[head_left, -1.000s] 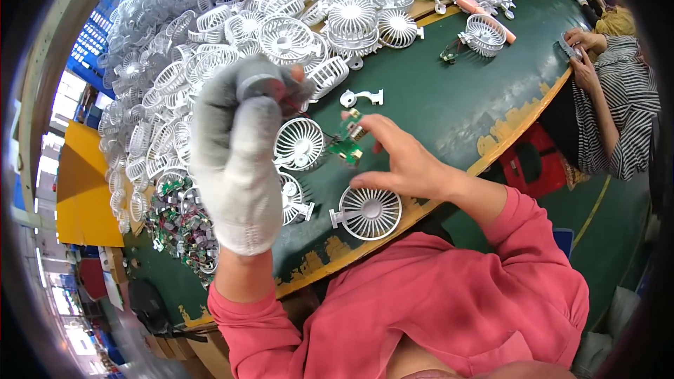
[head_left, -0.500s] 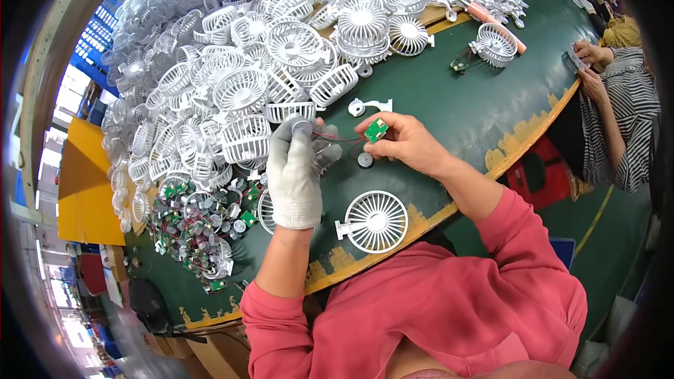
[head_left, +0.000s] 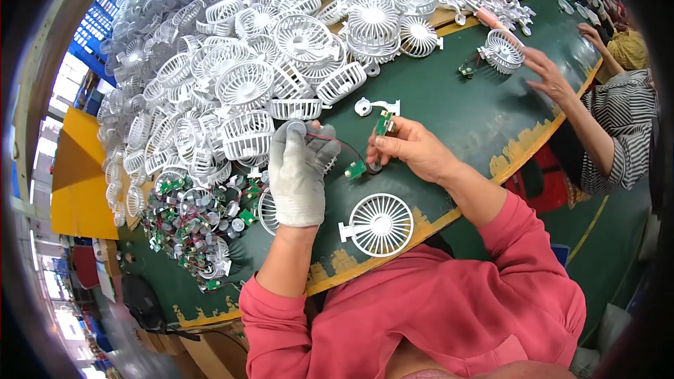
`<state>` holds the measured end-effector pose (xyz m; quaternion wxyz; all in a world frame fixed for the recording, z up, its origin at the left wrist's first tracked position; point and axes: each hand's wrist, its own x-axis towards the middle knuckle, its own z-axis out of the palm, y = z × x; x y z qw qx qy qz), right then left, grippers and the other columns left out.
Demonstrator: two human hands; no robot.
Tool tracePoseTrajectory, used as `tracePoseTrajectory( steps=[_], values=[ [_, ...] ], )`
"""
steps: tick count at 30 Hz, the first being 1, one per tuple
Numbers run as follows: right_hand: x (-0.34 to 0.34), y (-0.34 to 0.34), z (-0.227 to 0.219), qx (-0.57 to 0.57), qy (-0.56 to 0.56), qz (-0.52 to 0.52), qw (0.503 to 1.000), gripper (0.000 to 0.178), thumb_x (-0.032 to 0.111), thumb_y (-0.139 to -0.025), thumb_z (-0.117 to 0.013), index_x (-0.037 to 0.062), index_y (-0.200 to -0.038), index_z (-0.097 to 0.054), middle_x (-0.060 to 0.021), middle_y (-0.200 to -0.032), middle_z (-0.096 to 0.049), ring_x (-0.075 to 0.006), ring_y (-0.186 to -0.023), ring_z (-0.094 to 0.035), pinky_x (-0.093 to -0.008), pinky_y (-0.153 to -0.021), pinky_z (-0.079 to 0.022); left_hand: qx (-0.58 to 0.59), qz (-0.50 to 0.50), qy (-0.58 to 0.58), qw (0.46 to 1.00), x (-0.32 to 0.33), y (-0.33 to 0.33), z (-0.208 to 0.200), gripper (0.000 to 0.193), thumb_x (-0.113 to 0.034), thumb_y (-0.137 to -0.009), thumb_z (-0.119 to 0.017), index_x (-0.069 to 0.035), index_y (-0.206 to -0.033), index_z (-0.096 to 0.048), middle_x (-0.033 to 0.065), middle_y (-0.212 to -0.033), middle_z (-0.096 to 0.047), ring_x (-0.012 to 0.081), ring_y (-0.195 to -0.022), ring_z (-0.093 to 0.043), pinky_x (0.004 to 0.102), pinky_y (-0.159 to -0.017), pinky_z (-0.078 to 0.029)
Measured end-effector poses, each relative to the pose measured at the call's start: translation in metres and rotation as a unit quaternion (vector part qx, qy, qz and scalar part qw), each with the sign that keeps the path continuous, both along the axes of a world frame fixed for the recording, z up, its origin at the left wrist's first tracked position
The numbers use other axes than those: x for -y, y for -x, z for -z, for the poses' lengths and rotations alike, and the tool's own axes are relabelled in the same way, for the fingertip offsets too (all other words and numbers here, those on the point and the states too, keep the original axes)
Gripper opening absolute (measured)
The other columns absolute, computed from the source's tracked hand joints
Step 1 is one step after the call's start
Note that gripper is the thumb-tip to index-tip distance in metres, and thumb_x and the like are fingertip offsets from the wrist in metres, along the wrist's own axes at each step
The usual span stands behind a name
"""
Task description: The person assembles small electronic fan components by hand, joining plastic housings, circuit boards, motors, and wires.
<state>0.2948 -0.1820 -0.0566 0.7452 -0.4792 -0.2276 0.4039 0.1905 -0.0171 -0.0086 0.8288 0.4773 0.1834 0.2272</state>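
Pinching a small round motor [head_left: 298, 128] at its fingertips, our gloved left hand [head_left: 298, 175] is closed around it above the green surface [head_left: 484, 116]. Our bare right hand [head_left: 411, 149] is pressed together on a small green circuit board [head_left: 383, 123], held upright between thumb and fingers. Thin red and dark wires [head_left: 337, 142] run from the motor across the gap between our hands, down to a second green board [head_left: 354, 169] that lies on the surface just below and between the two grips. A white fan guard [head_left: 380, 224] rests flat near the front edge, close under our right wrist. Left of our glove lies a heap of motors and boards [head_left: 193, 221], and behind it a large pile of white fan cages [head_left: 239, 77]. Another person's hand [head_left: 547, 74] reaches over the surface at far right, near a lone fan cage [head_left: 502, 50].
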Motion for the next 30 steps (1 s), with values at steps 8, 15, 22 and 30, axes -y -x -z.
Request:
tracePoseTrajectory(
  steps=[8,15,22,30],
  values=[
    [-0.001,-0.001,0.002,0.047,0.017,-0.015,0.999,0.017,0.021,-0.091,-0.059,0.0059,-0.098,-0.059,-0.0033,-0.077,-0.064,-0.0118,-0.070,-0.061,-0.0205,-0.061,-0.042,0.042,-0.005,0.023,0.999,-0.002,0.002,0.001,0.027,-0.026,-0.095,-0.052,-0.004,-0.111,-0.047,0.0087,-0.101,-0.055,0.0215,-0.092,-0.059,0.0352,-0.077,-0.050],
    [-0.006,0.011,0.007,0.046,-0.023,-0.005,0.999,0.009,0.010,-0.089,-0.061,0.0040,-0.095,-0.058,-0.0049,-0.088,-0.062,-0.0093,-0.073,-0.060,-0.0230,-0.068,-0.046,0.081,-0.033,0.024,0.996,0.001,0.001,0.004,0.027,-0.025,-0.096,-0.050,-0.004,-0.113,-0.045,0.0096,-0.104,-0.055,0.0230,-0.095,-0.059,0.0370,-0.080,-0.050],
    [-0.003,0.013,0.002,0.196,0.027,0.008,0.980,0.008,0.007,-0.088,-0.062,0.0013,-0.092,-0.056,0.0004,-0.083,-0.056,-0.0072,-0.074,-0.058,-0.0227,-0.067,-0.047,0.121,-0.079,-0.007,0.989,0.002,0.005,-0.003,0.027,-0.024,-0.098,-0.047,-0.003,-0.115,-0.044,0.0101,-0.104,-0.056,0.0220,-0.094,-0.059,0.0361,-0.083,-0.049],
    [-0.014,0.006,0.004,0.388,0.062,0.133,0.910,0.011,0.007,-0.086,-0.064,-0.0005,-0.086,-0.056,0.0002,-0.076,-0.051,-0.0056,-0.064,-0.045,-0.0240,-0.056,-0.039,0.142,-0.114,-0.227,0.957,-0.004,0.026,-0.023,0.029,-0.023,-0.098,-0.045,0.001,-0.113,-0.046,0.0097,-0.093,-0.058,0.0183,-0.087,-0.056,0.0335,-0.087,-0.044]
  ],
)
